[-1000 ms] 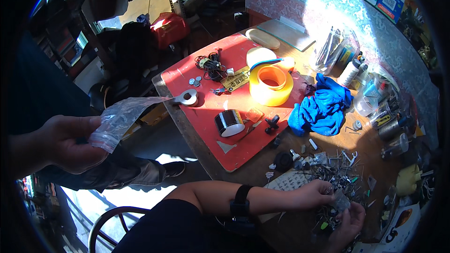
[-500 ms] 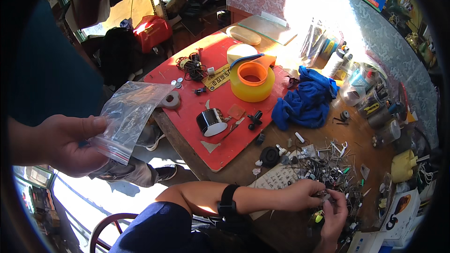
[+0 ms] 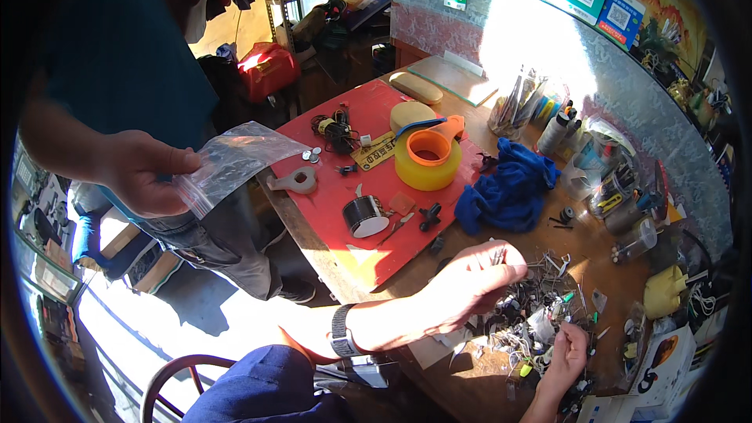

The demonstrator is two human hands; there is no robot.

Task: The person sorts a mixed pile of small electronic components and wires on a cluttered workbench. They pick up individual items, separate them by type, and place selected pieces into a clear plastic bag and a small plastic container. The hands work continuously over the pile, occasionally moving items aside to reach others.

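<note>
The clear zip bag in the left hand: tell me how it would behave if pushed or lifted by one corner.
The clear zip bag is probably floppy: it creases and sags past the left hand, whose grip pinches only one edge. It looks empty and see-through, so likely very light and easily moved by a draught. Its glossy film may be slippery, though that is hard to judge here.

Wooden workbench (image 3: 439,266), red mat (image 3: 368,188), blue cloth (image 3: 505,192), pile of small metal parts (image 3: 540,313), yellow rag (image 3: 664,291)
</note>
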